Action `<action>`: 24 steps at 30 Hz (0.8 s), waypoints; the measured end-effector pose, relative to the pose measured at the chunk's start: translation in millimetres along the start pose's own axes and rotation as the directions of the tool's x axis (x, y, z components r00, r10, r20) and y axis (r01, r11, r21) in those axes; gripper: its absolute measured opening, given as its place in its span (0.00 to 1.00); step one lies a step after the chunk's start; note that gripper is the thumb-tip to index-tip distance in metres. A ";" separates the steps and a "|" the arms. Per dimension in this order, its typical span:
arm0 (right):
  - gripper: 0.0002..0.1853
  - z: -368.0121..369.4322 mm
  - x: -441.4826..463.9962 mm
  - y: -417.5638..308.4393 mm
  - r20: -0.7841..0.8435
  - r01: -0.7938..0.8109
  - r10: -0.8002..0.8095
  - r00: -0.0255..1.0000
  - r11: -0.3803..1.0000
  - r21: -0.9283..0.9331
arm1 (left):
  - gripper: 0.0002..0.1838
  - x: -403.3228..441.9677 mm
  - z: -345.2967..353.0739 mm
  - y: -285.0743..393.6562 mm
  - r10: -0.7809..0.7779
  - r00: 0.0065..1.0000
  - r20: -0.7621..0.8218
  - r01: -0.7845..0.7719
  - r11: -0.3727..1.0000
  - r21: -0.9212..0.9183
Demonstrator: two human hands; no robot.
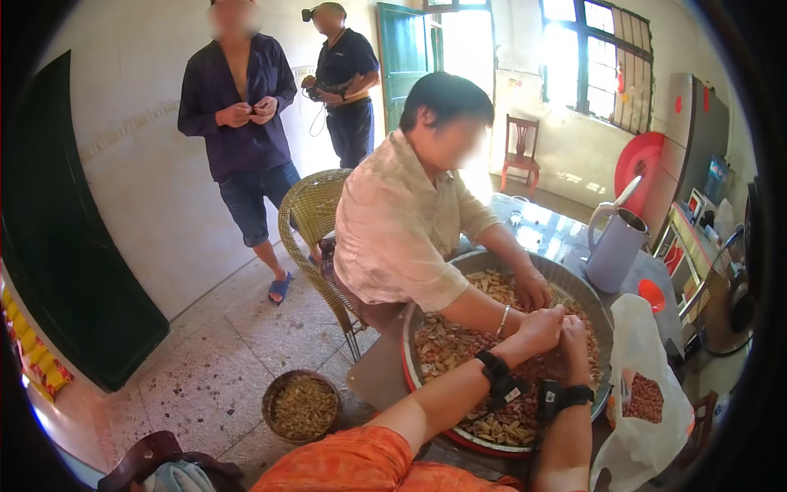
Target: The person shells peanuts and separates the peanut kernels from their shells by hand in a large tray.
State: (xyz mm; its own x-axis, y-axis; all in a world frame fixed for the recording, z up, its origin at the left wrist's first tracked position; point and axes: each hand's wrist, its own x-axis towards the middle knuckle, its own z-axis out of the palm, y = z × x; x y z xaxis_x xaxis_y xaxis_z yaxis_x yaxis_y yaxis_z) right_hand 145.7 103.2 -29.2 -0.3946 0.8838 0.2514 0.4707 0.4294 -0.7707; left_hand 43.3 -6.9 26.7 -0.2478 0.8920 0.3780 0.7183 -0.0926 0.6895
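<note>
Above a large round metal pan [604, 328] of shells and reddish nuts, my left hand [541, 330] and my right hand [573, 334] meet with fingers pinched together. Whatever lies between their fingertips is too small to make out. Both wrists wear black straps with small devices. Just beyond, a seated person [402, 217] in a light shirt has both hands in the pan, one close behind my left hand. A white plastic bag [638, 328] holding reddish nuts stands right of the pan.
A grey pitcher [615, 250] and a red cup [652, 295] stand on the table [533, 221]. On the floor, a bowl of shells [302, 406] sits near a wicker chair [316, 201]. Two people stand at the back left. A wooden chair [521, 152] is by the doorway.
</note>
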 end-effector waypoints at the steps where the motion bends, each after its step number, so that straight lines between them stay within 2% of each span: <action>1: 0.15 -10.0 -5.5 -8.5 0.008 -0.054 0.054 0.999 0.998 0.026 | 0.08 -1.3 -1.6 -0.6 0.043 0.994 0.104 -0.046 0.999 0.019; 2: 0.15 -18.4 -7.7 -13.3 0.016 -0.060 0.059 0.998 0.998 0.029 | 0.08 -2.9 -1.5 -1.8 0.084 0.975 0.207 -0.092 0.995 0.028; 3: 0.15 -24.9 -9.2 -15.7 -0.067 -0.045 0.044 0.997 0.999 -0.013 | 0.10 -6.2 2.4 -4.0 0.173 0.954 0.245 -0.191 0.980 0.053; 4: 0.14 -27.0 -9.6 -14.9 -0.149 -0.033 0.024 0.989 0.998 -0.058 | 0.10 -8.4 7.2 -4.6 0.166 0.955 0.247 -0.184 0.981 0.053; 5: 0.11 -25.5 -9.7 -13.3 -0.253 0.014 -0.031 0.967 0.998 -0.068 | 0.12 -13.6 4.9 5.5 0.094 0.908 0.407 -0.180 0.968 0.177; 6: 0.11 -24.8 -9.3 -13.8 -0.247 0.013 -0.029 0.969 0.998 -0.066 | 0.13 -17.2 3.2 10.3 0.001 0.838 0.546 -0.195 0.935 0.298; 7: 0.10 -24.6 -8.9 -16.3 -0.292 0.118 -0.119 0.949 0.993 -0.020 | 0.14 -22.7 29.1 -6.0 0.133 0.873 0.470 -0.252 0.947 0.200; 8: 0.09 -23.4 -8.2 -17.6 -0.341 0.225 -0.205 0.918 0.974 0.021 | 0.17 -22.6 35.3 -7.9 0.111 0.782 0.613 -0.312 0.922 0.231; 9: 0.08 -19.5 -4.9 -17.3 -0.383 0.298 -0.257 0.887 0.953 0.049 | 0.17 -27.8 46.4 -11.7 0.174 0.765 0.620 -0.352 0.919 0.177; 10: 0.08 -18.0 -6.1 -18.6 -0.381 0.299 -0.258 0.888 0.953 0.052 | 0.16 -32.8 55.6 -17.0 0.237 0.744 0.624 -0.393 0.911 0.124; 11: 0.07 -20.3 -14.1 -34.9 -0.364 0.299 -0.232 0.902 0.944 0.138 | 0.16 -35.3 52.5 -15.6 0.234 0.746 0.624 -0.392 0.911 0.127; 12: 0.07 -21.1 -19.1 -44.0 -0.343 0.293 -0.207 0.916 0.930 0.222 | 0.12 -40.1 46.1 -9.0 0.232 0.743 0.628 -0.307 0.952 0.011; 13: 0.07 -19.2 -19.5 -44.6 -0.341 0.293 -0.208 0.917 0.930 0.222 | 0.10 -44.3 39.3 -2.1 0.233 0.740 0.631 -0.216 0.971 -0.105; 14: 0.07 -17.3 -19.4 -44.8 -0.311 0.305 -0.209 0.927 0.903 0.303 | 0.10 -48.0 29.7 6.1 0.232 0.740 0.631 -0.215 0.971 -0.105; 15: 0.07 -15.7 -19.6 -45.2 -0.281 0.312 -0.212 0.936 0.870 0.382 | 0.10 -51.2 18.7 14.7 0.089 0.752 0.653 0.061 0.977 -0.203; 16: 0.07 -15.7 -20.6 -46.8 -0.281 0.311 -0.211 0.936 0.870 0.382 | 0.09 -51.0 12.0 18.5 -0.050 0.724 0.688 0.333 0.899 -0.285; 17: 0.07 -17.1 -22.1 -49.2 -0.247 0.289 -0.196 0.949 0.854 0.432 | 0.09 -44.1 14.5 15.6 -0.051 0.724 0.688 0.334 0.898 -0.286; 18: 0.07 -18.4 -22.8 -50.6 -0.213 0.265 -0.182 0.960 0.836 0.480 | 0.09 -33.7 20.0 10.8 0.081 0.710 0.700 -0.042 0.996 -0.073; 19: 0.07 -18.9 -22.5 -50.4 -0.211 0.263 -0.181 0.961 0.837 0.480 | 0.09 -26.3 23.8 3.7 0.191 0.647 0.738 -0.420 0.897 0.136; 20: 0.07 -19.3 -21.6 -48.8 -0.214 0.244 -0.152 0.965 0.823 0.513 | 0.09 -23.7 22.4 -2.5 0.190 0.646 0.739 -0.418 0.898 0.135; 22: 0.08 -19.8 -21.1 -46.1 -0.214 0.220 -0.119 0.970 0.807 0.548 | 0.07 -19.1 21.7 -12.9 0.103 0.844 0.526 -0.228 0.957 0.178; 24: 0.07 -20.5 -20.7 -45.3 -0.212 0.205 -0.111 0.971 0.844 0.496 | 0.06 -16.5 8.4 -3.5 0.079 0.868 0.491 -0.201 0.958 0.202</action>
State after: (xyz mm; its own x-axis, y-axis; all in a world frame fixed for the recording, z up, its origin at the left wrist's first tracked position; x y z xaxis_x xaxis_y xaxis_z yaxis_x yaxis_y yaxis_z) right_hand 148.7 69.2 12.4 -0.2685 0.8498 0.4537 -0.0749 0.4511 -0.8893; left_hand 50.3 -17.6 12.8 0.1604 0.9839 0.0791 0.8698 -0.1788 0.4599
